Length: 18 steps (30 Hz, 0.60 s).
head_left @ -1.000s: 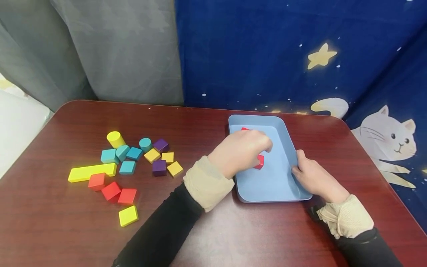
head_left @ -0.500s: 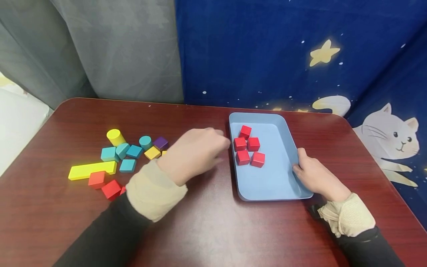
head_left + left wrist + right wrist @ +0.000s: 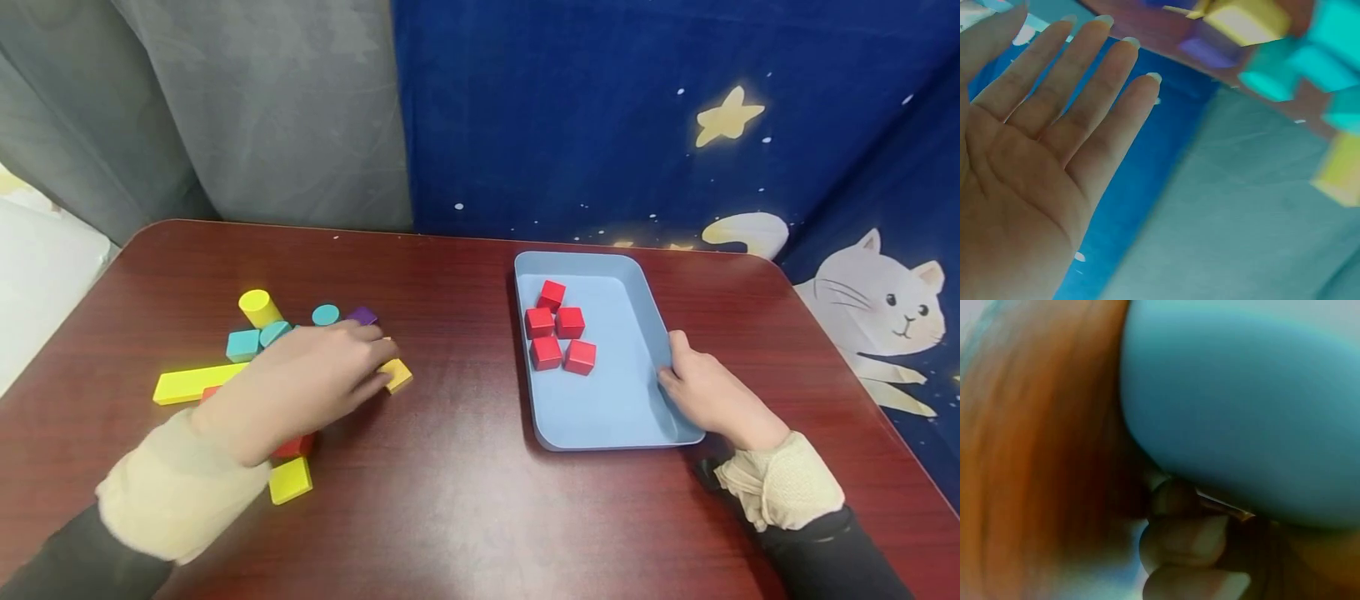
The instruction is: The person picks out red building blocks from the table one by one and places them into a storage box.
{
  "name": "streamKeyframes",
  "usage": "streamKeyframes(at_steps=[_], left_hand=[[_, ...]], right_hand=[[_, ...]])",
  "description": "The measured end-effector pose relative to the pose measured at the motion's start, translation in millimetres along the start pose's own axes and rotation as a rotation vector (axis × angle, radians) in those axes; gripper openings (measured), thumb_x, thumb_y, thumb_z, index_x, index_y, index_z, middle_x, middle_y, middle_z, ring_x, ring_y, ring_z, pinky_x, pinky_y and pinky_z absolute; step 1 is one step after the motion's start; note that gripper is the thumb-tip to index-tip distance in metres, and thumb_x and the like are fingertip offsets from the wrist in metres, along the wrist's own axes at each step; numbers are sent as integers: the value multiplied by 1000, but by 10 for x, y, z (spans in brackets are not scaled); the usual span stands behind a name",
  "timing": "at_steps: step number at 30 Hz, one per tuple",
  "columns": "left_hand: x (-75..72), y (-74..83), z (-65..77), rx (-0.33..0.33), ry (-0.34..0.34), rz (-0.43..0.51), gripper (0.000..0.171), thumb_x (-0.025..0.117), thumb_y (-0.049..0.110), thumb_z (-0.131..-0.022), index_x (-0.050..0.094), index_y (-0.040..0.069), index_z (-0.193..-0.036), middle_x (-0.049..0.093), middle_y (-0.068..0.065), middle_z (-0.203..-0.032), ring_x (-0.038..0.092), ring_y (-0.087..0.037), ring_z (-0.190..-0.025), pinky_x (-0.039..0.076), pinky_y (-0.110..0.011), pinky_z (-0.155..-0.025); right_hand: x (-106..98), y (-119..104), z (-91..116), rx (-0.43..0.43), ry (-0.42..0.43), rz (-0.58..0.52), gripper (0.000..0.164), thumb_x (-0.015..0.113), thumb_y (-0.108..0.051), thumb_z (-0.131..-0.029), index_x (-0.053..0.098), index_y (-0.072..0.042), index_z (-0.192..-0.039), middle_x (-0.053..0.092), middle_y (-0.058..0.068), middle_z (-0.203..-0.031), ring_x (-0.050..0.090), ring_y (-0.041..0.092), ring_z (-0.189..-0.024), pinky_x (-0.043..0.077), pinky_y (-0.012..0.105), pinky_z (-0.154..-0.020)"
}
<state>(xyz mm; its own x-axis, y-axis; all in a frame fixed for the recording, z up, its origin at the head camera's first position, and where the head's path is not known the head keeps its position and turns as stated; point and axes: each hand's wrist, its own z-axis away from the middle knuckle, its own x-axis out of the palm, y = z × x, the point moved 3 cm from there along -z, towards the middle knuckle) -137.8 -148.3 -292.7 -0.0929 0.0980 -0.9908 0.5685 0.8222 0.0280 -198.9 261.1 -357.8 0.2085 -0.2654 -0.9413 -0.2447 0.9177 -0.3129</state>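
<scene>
Clearly, one hand hangs loose over the blocks while the other grips the tray.
At nine o'clock on the tabletop (image 3: 442,492), the left hand (image 3: 303,385) is released, fingers extended, its fingertips close by a golden block (image 3: 397,377) at three o'clock from it; whether they touch, I can't tell. Around that hand sit a purple block (image 3: 363,316) at one o'clock, a yellow cylinder (image 3: 259,308) at eleven, a long yellow bar (image 3: 193,384) at nine and a yellow block (image 3: 290,481) at six. Over toward two o'clock lies a blue tray (image 3: 622,396), five red cubes (image 3: 546,353) grouped at its ten o'clock; the right hand (image 3: 716,396) grasps its rim at four o'clock, fingers curled beneath the edge.
</scene>
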Motion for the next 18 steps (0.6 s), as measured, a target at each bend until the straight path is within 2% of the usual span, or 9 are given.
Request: streamKeyframes(at_steps=[2, 4, 7, 8, 10, 15, 18], left_hand=[[20, -91, 144, -14, 16, 42, 3, 67, 22, -86, 65, 20, -88, 51, 10, -76, 47, -6, -68, 41, -22, -57], [34, -187, 304, -40, 12, 89, 9, 66, 20, -87, 68, 24, -94, 56, 13, -83, 52, -4, -74, 44, -23, -64], [51, -342, 544, -117, -30, 152, 23, 66, 17, -84, 70, 28, -104, 60, 16, -98, 54, -6, -86, 44, -23, -65], [55, -389, 612, -143, -54, 170, 27, 67, 16, -81, 70, 29, -104, 60, 15, -100, 53, -6, -86, 42, -22, -61], [74, -470, 716, -184, -105, 207, 34, 70, 16, -76, 69, 31, -106, 61, 12, -110, 56, -11, -94, 43, -23, -62], [150, -553, 815, -165, -191, 263, 50, 80, 22, -67, 65, 31, -114, 60, 10, -116, 56, -17, -107, 49, -29, -77], [209, -544, 811, -122, -238, 313, 56, 82, 20, -66, 63, 29, -118, 56, 15, -110, 53, -11, -99, 47, -23, -73]], right_hand=[[1, 7, 4, -3, 2, 0, 26, 42, -14, -95, 29, 2, -110, 50, 11, -72, 54, 24, -71, 42, 38, -67], [6, 6, 1, -8, 4, 1, 27, 42, -14, -94, 29, 2, -111, 51, 11, -73, 54, 25, -72, 43, 38, -67], [19, -5, -15, -17, 4, -2, 27, 42, -13, -94, 29, 3, -112, 52, 13, -74, 55, 25, -72, 43, 38, -68], [22, -8, -20, -19, 4, -2, 27, 42, -13, -94, 29, 3, -111, 52, 13, -74, 55, 25, -72, 43, 38, -68], [26, -13, -27, -22, 3, -1, 27, 42, -13, -94, 29, 3, -111, 52, 13, -75, 55, 25, -72, 44, 38, -67], [14, -2, -29, -14, -10, -6, 27, 42, -14, -95, 29, 3, -112, 52, 13, -76, 55, 25, -73, 44, 38, -68], [-6, 11, -25, -7, -17, -9, 26, 41, -14, -95, 28, 3, -111, 51, 12, -73, 54, 25, -72, 43, 38, -67]])
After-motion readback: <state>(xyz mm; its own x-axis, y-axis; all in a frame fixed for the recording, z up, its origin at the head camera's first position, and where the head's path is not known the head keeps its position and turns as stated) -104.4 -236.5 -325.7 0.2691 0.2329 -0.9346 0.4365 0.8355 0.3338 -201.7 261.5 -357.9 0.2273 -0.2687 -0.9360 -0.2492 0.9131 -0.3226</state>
